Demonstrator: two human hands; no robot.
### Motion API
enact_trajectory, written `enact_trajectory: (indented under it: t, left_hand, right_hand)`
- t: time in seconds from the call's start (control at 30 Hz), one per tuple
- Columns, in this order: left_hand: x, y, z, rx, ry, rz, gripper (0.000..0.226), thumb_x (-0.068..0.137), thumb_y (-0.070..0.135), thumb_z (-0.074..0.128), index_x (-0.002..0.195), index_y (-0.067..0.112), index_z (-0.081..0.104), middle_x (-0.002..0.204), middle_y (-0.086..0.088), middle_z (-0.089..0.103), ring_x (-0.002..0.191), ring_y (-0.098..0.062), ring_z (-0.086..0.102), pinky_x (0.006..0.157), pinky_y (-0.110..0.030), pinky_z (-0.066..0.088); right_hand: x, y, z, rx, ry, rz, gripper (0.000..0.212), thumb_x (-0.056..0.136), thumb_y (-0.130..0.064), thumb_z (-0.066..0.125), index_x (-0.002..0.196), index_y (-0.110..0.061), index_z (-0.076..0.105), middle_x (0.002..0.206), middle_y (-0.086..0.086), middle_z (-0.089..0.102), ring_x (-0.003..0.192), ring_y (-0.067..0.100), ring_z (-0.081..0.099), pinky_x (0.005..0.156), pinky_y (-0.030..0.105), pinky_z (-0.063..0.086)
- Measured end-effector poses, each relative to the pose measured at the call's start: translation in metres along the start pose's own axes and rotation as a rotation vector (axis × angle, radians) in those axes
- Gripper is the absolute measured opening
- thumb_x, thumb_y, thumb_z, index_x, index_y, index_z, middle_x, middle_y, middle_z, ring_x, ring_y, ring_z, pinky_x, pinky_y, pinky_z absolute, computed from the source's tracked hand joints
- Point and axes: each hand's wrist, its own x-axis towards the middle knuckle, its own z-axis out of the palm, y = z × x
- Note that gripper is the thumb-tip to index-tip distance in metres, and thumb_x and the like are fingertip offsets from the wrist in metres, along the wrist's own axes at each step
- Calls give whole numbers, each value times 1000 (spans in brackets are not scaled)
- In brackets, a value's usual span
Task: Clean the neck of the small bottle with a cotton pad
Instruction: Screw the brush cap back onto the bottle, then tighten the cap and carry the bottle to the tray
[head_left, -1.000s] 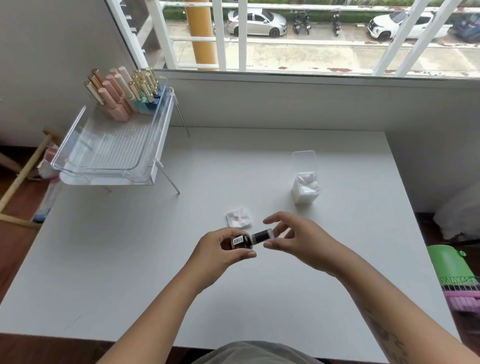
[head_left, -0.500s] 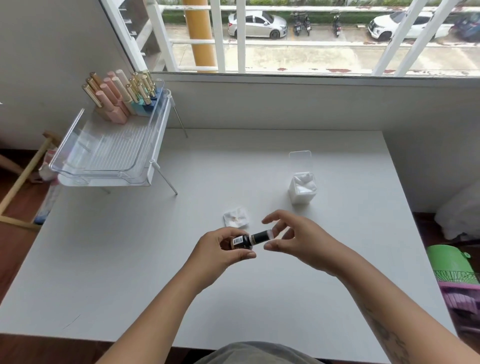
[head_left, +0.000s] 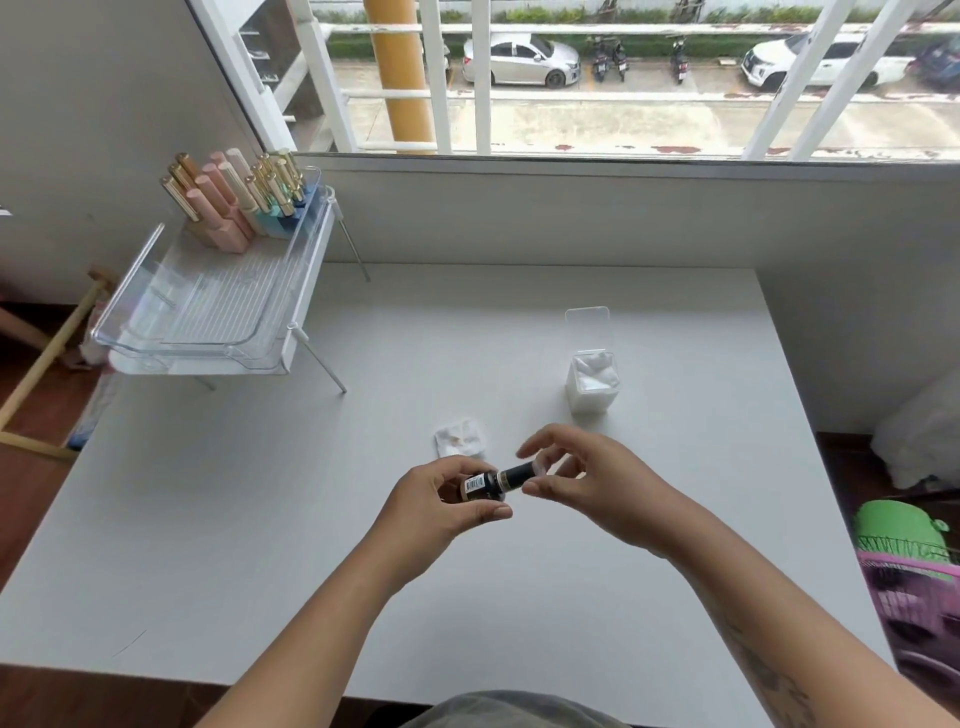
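A small dark bottle (head_left: 482, 486) with a white barcode label lies on its side in the air above the white table (head_left: 218, 519). My left hand (head_left: 441, 506) grips its body. Its black cap (head_left: 515, 474) points right, and my right hand (head_left: 582, 480) pinches that cap between thumb and fingers. A used cotton pad (head_left: 460, 435) with brownish stains lies flat on the table just beyond my left hand, touching neither hand.
A small white box of cotton pads (head_left: 592, 382) stands with its clear lid up, behind my right hand. A clear raised organiser tray (head_left: 208, 332) on thin legs holds several pink and gold tubes (head_left: 234, 202) at the far left. Green and pink items (head_left: 904, 540) sit on the floor right.
Both hands stay on the bottle and cap in nearly the same place. The fingers of my right hand have shifted slightly around the cap.
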Motion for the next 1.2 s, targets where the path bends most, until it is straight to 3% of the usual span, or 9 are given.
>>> enact_trajectory:
  t: [0.17,0.43,0.8,0.87,0.97,1.1,1.2]
  left_hand:
    - [-1,-1,11,15,-20,6,25,70,25,90,92,29,78,66,16,61,70,-6,60,74,-21,50]
    - [-1,-1,28,42,41,46,24,72,22,89,88,33,75,63,24,64,59,2,56,59,-8,44]
    - [-2,1,32,125,160,104,28,69,30,89,89,38,72,73,25,69,60,3,55,58,-11,44]
    - [-2,3,28,121,202,125,29,68,32,90,90,39,71,74,26,70,60,4,56,58,-10,45]
    - [0,9,18,102,244,165,31,68,33,90,91,40,70,78,26,72,63,6,58,61,-9,47]
    - [6,22,-5,80,290,201,33,69,37,90,95,41,71,88,23,74,73,3,64,64,-10,49]
    - [10,34,-33,85,311,261,33,70,40,87,99,43,71,93,24,75,84,3,66,67,-8,47]
  right_hand:
    - [-3,5,-6,47,49,-15,7,81,-27,75,82,-31,69,70,-20,65,61,0,57,60,20,45]
    - [-13,10,-7,-40,111,-84,8,89,-23,67,82,-23,64,72,-7,67,57,1,61,61,26,52]
    - [-7,6,-10,5,110,-116,14,91,-20,65,79,-26,59,74,-6,66,58,2,62,58,17,51]
    - [-3,1,-10,41,106,-131,12,90,-20,66,81,-26,60,75,2,67,60,6,61,62,28,54]
    - [6,-13,-8,77,99,-160,5,90,-21,66,90,-25,63,76,16,63,66,26,58,66,43,52]
    - [27,-42,-6,153,107,-181,6,88,-21,69,93,-23,66,69,-4,62,63,10,62,61,26,51]
    - [49,-74,-2,95,118,-232,4,88,-21,70,90,-19,67,68,-8,65,61,8,62,61,25,51]
